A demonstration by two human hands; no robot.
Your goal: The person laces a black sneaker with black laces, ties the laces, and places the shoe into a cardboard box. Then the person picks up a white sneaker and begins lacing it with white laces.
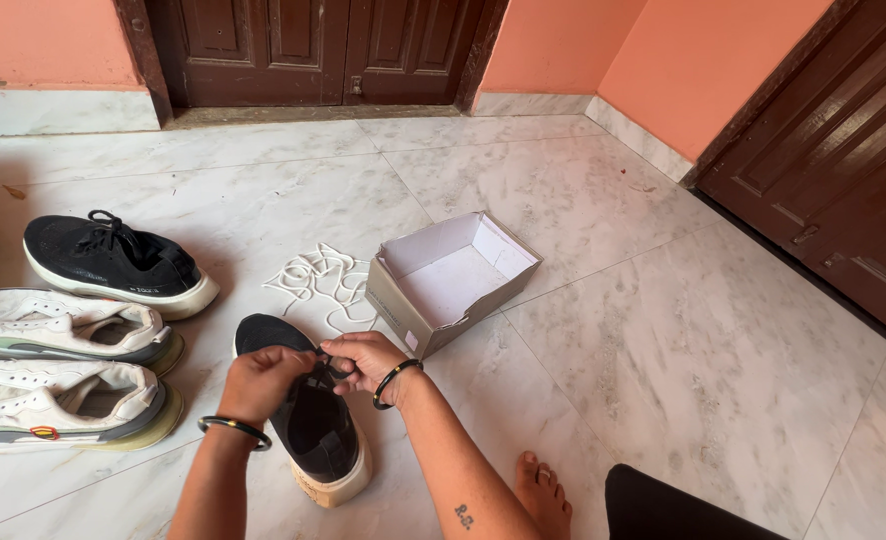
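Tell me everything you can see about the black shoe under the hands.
The black shoe is a mesh-like sneaker with a thick cream sole. It stands upright on the marble floor, between the cardboard box and two white shoes. The left hand and right hand meet over its lace area.

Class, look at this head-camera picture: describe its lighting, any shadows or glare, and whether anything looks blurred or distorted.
Head view: soft, even daylight; pale sheen on the white marble floor but no harsh glare; faint shadows beside the open grey cardboard box and under the black sneaker with cream sole that both hands work on; focus sharp throughout; wide-lens bending at the dark brown wooden doors.
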